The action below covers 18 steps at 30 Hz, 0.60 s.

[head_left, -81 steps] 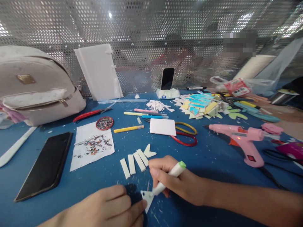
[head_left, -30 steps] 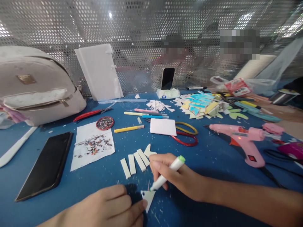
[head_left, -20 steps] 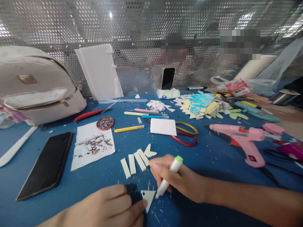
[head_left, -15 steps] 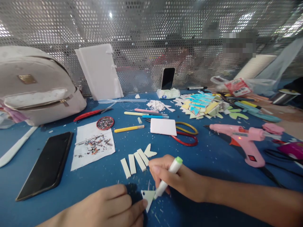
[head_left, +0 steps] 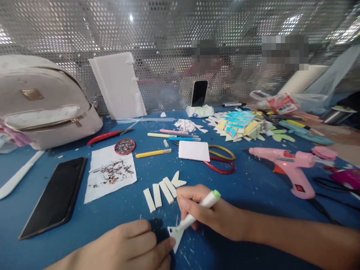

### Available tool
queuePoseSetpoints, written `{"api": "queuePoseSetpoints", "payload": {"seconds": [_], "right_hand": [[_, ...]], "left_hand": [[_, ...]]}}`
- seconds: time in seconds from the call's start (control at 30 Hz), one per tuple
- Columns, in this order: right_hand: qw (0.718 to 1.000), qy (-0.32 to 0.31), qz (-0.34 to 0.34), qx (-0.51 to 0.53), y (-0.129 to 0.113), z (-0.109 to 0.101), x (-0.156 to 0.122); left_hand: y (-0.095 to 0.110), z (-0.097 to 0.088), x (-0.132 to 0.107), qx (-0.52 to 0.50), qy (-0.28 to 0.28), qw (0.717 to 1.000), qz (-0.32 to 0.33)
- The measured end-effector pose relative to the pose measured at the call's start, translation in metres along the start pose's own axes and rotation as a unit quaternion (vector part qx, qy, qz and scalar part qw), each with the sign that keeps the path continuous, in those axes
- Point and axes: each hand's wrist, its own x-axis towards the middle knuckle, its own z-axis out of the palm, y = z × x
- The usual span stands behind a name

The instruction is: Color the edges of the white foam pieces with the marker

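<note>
My right hand grips a white marker with a green end, tilted, its tip down on a small pale triangular piece. The triangle has a dark round dot near its upper left corner and a greenish tint. With the fingers curled, my left hand pins the triangle to the blue table by a fingertip at its left side. Just beyond my hands lie several pale green strips in a row. A notched pale piece sits at the right end of that row, beside my right hand's knuckles.
A white block lies over red-and-yellow-handled scissors. To the right is a pink glue gun with its cord. A phone, a paper with bits and a backpack are leftward. Cut scraps pile behind.
My right hand has leaned the marker over further, and its tip has moved left and up from the triangle's right edge onto its upper part. My left hand stays put.
</note>
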Motion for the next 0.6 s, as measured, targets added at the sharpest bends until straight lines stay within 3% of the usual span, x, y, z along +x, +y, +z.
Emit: {"api": "queuePoseSetpoints", "payload": {"seconds": [0.6], "right_hand": [[1.000, -0.011, 0.009, 0.005, 0.0009, 0.0000, 0.0008]], "left_hand": [[-0.0013, -0.0008, 0.0024, -0.005, -0.008, 1.000, 0.000]]}}
